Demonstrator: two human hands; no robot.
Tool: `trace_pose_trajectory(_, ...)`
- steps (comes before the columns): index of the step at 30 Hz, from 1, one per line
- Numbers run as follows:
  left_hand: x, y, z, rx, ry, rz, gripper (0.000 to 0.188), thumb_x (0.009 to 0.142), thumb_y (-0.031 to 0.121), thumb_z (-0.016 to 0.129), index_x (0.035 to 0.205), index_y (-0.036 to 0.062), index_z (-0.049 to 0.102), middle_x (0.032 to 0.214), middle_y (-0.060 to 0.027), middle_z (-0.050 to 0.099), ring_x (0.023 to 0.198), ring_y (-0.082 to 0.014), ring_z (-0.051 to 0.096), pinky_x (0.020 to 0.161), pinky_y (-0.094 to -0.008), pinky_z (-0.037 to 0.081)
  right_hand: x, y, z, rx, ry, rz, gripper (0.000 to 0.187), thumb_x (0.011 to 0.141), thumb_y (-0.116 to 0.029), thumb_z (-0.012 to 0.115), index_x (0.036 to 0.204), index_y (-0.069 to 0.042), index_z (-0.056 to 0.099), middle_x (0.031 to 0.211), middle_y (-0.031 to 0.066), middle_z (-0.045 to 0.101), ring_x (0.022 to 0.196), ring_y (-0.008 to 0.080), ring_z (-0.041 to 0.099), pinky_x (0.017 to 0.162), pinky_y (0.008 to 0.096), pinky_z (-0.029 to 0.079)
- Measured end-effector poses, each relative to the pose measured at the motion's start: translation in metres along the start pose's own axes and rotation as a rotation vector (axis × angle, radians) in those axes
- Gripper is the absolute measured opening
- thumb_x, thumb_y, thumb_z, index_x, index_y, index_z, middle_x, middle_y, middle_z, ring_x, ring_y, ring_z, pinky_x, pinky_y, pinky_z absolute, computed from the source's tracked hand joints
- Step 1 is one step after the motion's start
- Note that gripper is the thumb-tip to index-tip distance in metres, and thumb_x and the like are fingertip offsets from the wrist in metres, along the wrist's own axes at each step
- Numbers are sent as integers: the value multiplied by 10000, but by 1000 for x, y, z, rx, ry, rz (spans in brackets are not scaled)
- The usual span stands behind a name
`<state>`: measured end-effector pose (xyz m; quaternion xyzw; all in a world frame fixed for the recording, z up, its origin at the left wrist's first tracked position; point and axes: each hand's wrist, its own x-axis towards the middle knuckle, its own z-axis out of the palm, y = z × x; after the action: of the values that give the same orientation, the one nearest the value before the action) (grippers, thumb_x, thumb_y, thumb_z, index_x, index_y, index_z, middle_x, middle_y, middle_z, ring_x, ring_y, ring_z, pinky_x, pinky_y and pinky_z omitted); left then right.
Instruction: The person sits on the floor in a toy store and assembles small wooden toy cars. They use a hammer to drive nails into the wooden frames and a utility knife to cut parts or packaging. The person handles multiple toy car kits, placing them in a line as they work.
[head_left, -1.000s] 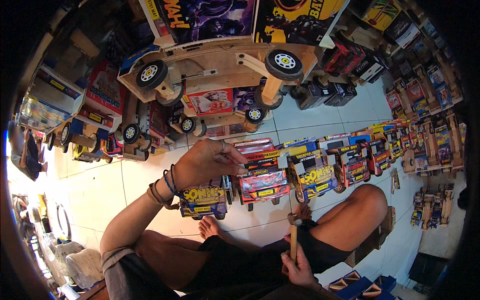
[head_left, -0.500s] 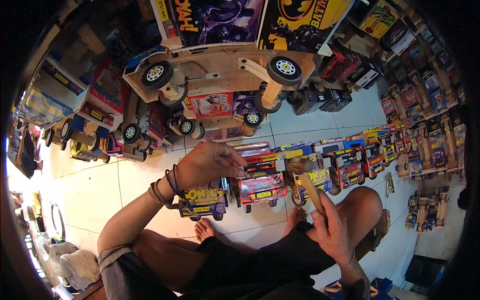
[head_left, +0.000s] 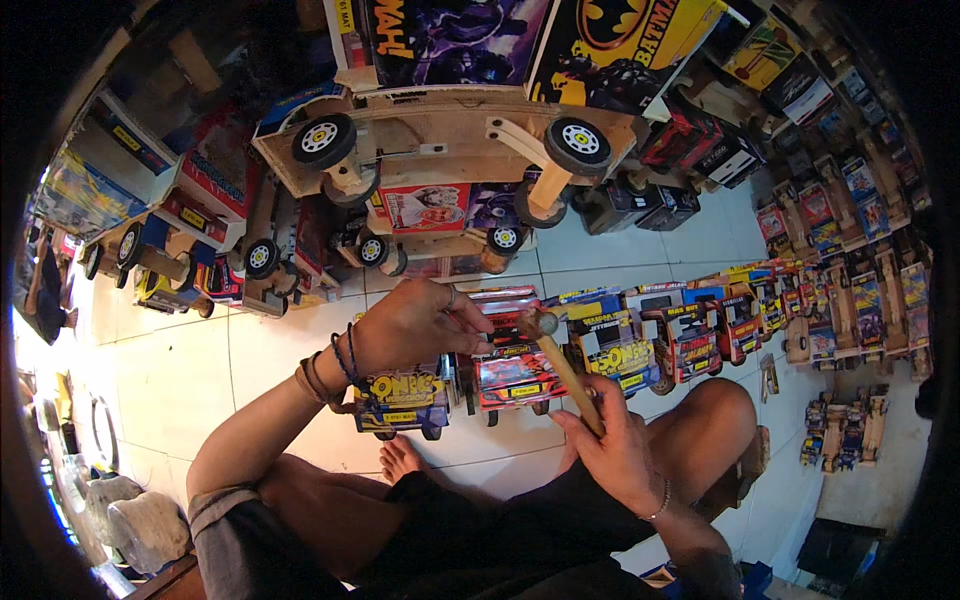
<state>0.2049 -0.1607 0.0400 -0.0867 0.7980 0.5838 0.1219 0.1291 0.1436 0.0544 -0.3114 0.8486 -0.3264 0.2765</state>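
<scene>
My left hand (head_left: 415,325) is at the top left corner of a red and black toy truck (head_left: 520,375), thumb and fingers pinched together. Whatever may be between the fingertips is too small to make out. In my right hand (head_left: 612,440) is a hammer (head_left: 567,376), gripped by its light wooden handle. Its head is over the upper part of the red truck, just right of my left fingertips. Left of that truck stands a blue and yellow toy truck (head_left: 402,400), partly behind my left wrist. A similar blue and yellow truck (head_left: 617,348) stands to its right.
More small toy trucks (head_left: 692,340) continue the row to the right. Large wooden toy trucks (head_left: 450,150) with black wheels stand ahead. Stacked toy trucks (head_left: 870,260) line the right side. Pale tiles (head_left: 290,365) cover the floor. A rounded stone-like block (head_left: 148,530) lies at lower left.
My right hand has moved left, bringing the hammer head from above the blue and yellow truck to the red truck, near my left fingers. My left hand has stayed almost in place.
</scene>
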Motion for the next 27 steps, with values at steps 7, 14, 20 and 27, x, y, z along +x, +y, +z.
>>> trace_pose_trajectory(7, -1, 0, 0, -50, -12, -41, 277, 896, 183, 792, 1114, 20, 742, 979, -65, 762, 891, -79, 693, 811, -250, 568, 13, 5, 23, 60, 112, -71, 462, 963, -250, 721, 1267, -29, 453, 819, 123, 707, 637, 208, 713, 569, 351, 538)
trace_pose_trajectory(14, -1, 2, -2, 14, 14, 66, 269, 893, 190, 796, 1100, 25, 754, 940, -56, 762, 827, -64, 674, 735, -235, 549, 15, 5, 24, 25, 140, -81, 441, 966, -258, 714, 1243, -27, 460, 840, 139, 700, 711, 253, 719, 611, 373, 543)
trace_pose_trajectory(20, 2, 1, -2, -10, 6, -12, 273, 890, 191, 799, 1100, 23, 756, 939, -63, 765, 802, -64, 665, 715, -230, 538, 19, 12, 28, 31, 167, -167, 484, 975, -315, 695, 1260, -17, 442, 754, 158, 671, 655, 326, 710, 551, 423, 533)
trace_pose_trajectory(27, 5, -3, -3, -15, -10, -10, 285, 876, 196, 814, 1099, 27, 760, 966, -75, 770, 848, -67, 683, 743, -232, 552, 22, 15, 31, 116, 157, -148, 498, 963, -303, 713, 1272, -28, 436, 911, 188, 691, 793, 347, 724, 645, 440, 552)
